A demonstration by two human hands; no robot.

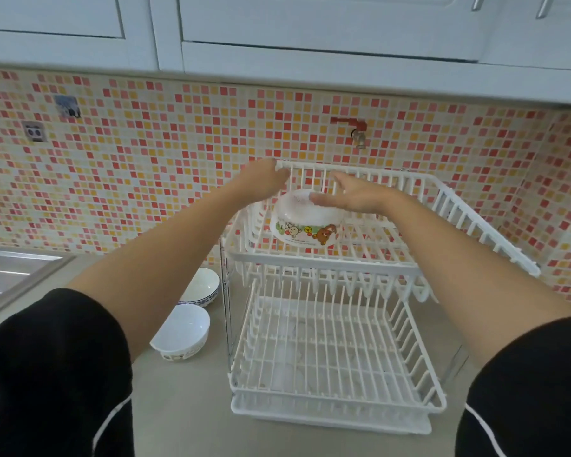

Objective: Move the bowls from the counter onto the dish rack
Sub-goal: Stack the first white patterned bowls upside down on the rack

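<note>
A white two-tier wire dish rack (pixel 337 384) stands on the counter. A white bowl with cartoon bear pictures (pixel 305 222) lies upside down on the left of its upper tier. My left hand (pixel 261 183) is curled around the rack's upper back-left corner rail. My right hand (pixel 353 196) hovers over the bowl with fingers spread, fingertips at its base. Two more bowls sit on the counter left of the rack: a blue-rimmed one (pixel 201 286) and a white one with a printed band (pixel 182 333) nearer me.
A steel sink edge (pixel 17 275) lies at the far left. A red-handled tap (pixel 356 130) juts from the mosaic tile wall above the rack. White cabinets hang overhead. The rack's lower tier holds nothing.
</note>
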